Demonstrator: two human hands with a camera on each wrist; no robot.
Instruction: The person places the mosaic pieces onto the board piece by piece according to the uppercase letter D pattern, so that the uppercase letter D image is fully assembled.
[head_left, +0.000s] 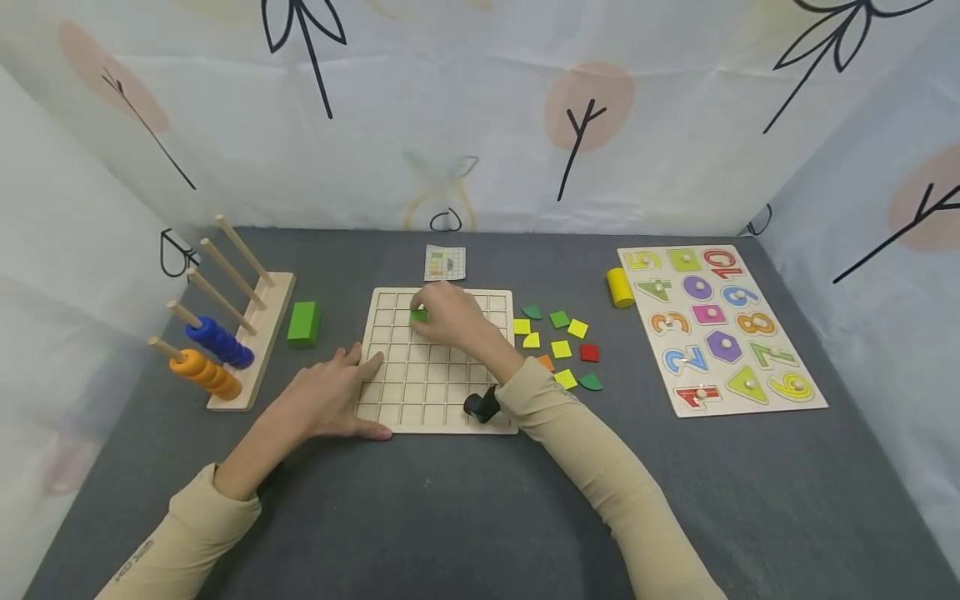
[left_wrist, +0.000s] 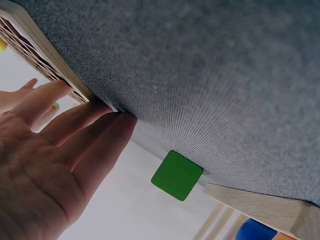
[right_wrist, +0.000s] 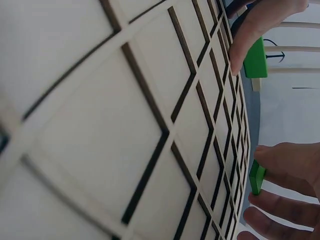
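Pinching a tile (right_wrist: 257, 178), the right hand (head_left: 452, 317) should find it light, stiff, best held edgewise. The left hand (head_left: 330, 393) lies spread at the board's (head_left: 422, 408) left edge.

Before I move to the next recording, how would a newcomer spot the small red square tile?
On the grey table, find the pale wooden grid board. Right of it in the head view, among loose tiles, the red square tile lies just beyond a curved green tile. It alone in that group is red.
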